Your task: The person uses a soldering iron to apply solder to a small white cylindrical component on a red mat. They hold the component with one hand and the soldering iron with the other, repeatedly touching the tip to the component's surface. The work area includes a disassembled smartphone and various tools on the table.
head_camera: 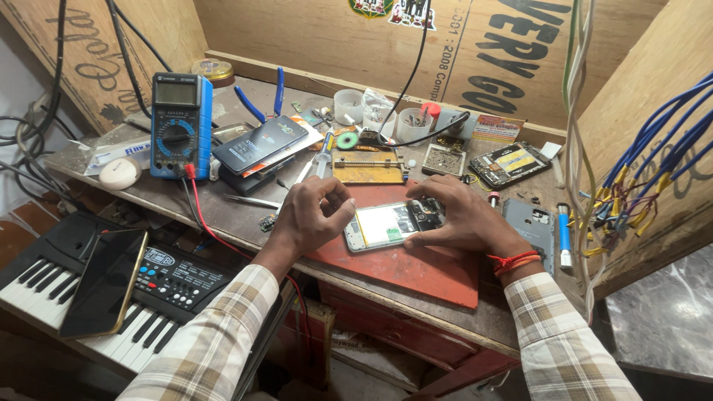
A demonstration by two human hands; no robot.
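An opened smartphone (386, 225) with its back cover off lies on a red mat (416, 267) at the bench's front. My left hand (312, 215) rests at the phone's left end, fingers curled loosely and touching its edge. My right hand (457, 215) covers the phone's right end, fingers pressing on the exposed circuit board area. A red thread is tied on my right wrist.
A blue multimeter (180, 124) with a red lead stands at left, beside a dark phone (260, 143). A grey back cover (531, 230), another open phone (509, 163), small cups (349, 105), blue pliers (260, 100) and tweezers (252, 200) lie about. A keyboard (89, 289) carries a phone (104, 282). Blue wires (653, 163) hang at right.
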